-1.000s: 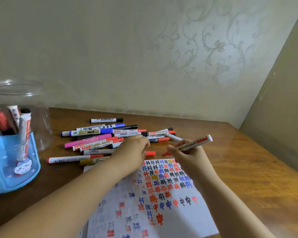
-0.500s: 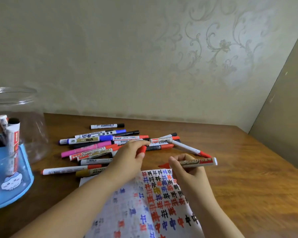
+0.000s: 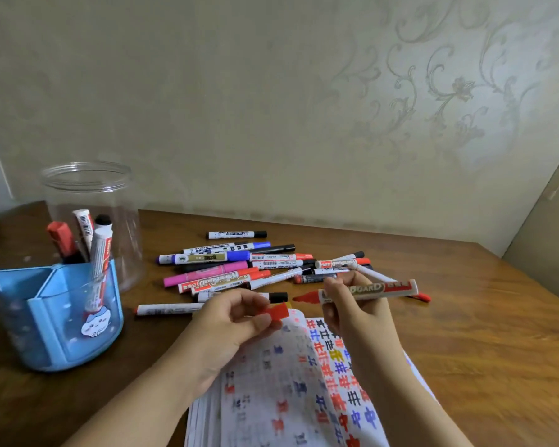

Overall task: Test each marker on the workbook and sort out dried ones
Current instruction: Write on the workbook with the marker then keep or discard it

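- The right hand (image 3: 357,309) has its fingers wrapped round an uncapped red whiteboard marker (image 3: 365,291), tip pointing left above the workbook (image 3: 291,391).
- The left hand (image 3: 229,321) pinches the red cap (image 3: 276,312) beside that tip.
- Loose markers (image 3: 239,269) lie heaped on the desk (image 3: 481,333) behind.

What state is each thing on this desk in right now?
Red whiteboard marker: uncapped, held by right hand.
Red cap: off, pinched by left hand.
White workbook: open, covered in marks.
Clear plastic jar: lidless.
Blue pen holder: upright, holding markers.
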Tool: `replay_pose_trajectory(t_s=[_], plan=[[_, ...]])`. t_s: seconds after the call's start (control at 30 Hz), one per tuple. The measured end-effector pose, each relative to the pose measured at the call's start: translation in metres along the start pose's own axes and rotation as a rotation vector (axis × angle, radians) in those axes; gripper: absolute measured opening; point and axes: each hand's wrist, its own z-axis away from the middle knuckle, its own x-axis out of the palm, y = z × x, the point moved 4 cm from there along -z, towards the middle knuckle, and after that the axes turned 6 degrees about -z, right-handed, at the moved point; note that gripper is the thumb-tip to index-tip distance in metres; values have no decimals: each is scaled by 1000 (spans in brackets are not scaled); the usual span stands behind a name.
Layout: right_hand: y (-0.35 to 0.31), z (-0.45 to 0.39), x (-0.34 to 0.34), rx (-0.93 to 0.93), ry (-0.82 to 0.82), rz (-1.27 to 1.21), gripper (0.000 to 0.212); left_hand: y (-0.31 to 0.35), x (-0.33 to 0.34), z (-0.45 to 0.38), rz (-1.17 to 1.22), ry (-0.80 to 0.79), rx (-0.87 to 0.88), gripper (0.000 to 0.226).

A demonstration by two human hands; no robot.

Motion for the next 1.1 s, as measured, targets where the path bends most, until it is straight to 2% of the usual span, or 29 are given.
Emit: replay_pose_trajectory(t_s=[0.13,0.2,0.37,0.5,0.63,0.73,0.87,1.1], plan=[[8,6,-6,-42,-40,50,32,0,1,-3,-327,-85,82,26],[7,7,-10,-36,-36,45,30,0,4,-2,-416,-139,105,27],[9,8,-12,0,-39,59,27,-1,10,2,-444,-221,107,27],[12,11,-6,5,-102,121,37,-2,12,4,-496,-227,145,26],[11,13,-4,-13,-124,209,27,1,16,8,-560,-250,214,23],[11,13,-5,-22,-126,239,30,1,16,9,-630,-240,234,18],[17,15,-3,-9,-100,205,38,2,18,13,-757,-235,287,9],[19,22,7,13,-112,5,33,6,27,22,-724,-221,394,12]])
